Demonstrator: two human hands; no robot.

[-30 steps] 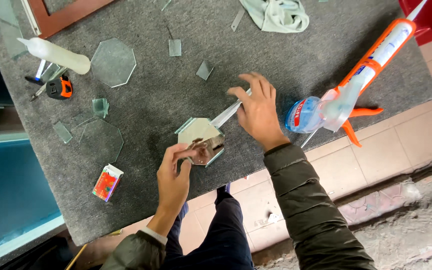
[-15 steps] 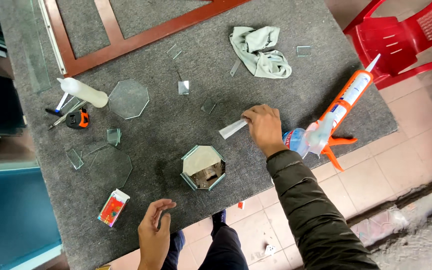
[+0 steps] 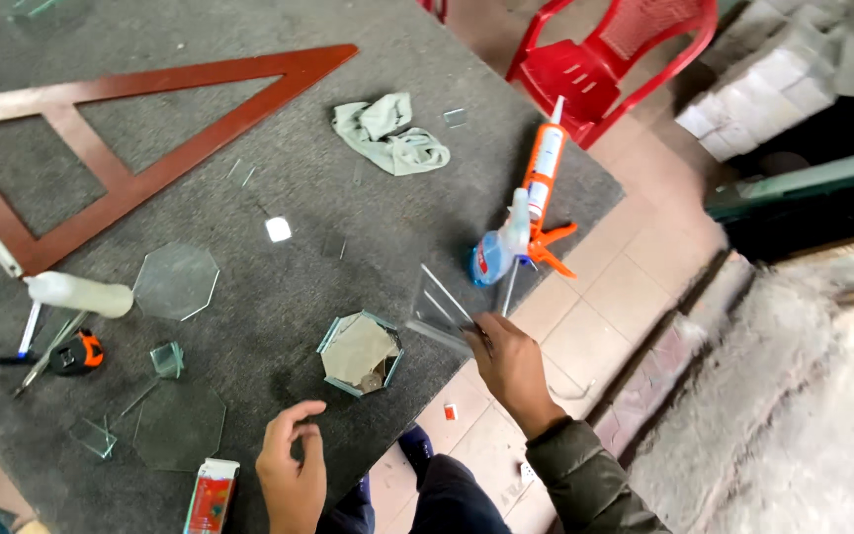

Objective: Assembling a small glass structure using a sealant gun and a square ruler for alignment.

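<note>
While my hands work at the near edge of the grey felt-covered table (image 3: 279,198), the items run, left to right, as follows. Far left: a white sealant cartridge (image 3: 81,294) lying on its side, and below it an orange and black tape measure (image 3: 79,352). Above these: a red-brown triangular wooden frame (image 3: 140,138). Next: a clear octagonal glass pane (image 3: 177,281) lying flat, a second clear octagonal pane (image 3: 180,425) nearer me, and a small red carton (image 3: 212,497) at the table edge. My left hand (image 3: 292,473): empty, fingers loosely curled and apart, hovering just below the small octagonal glass box (image 3: 360,353), which sits on the felt between my hands. Behind it: a crumpled pale green cloth (image 3: 387,133). My right hand (image 3: 511,364): fingers pinched on a clear rectangular glass pane (image 3: 442,311), held tilted just right of the box. Beyond: a blue spray bottle (image 3: 498,252) touching an orange caulking gun (image 3: 544,188). Far right, off the table: a red plastic chair (image 3: 635,59).
</note>
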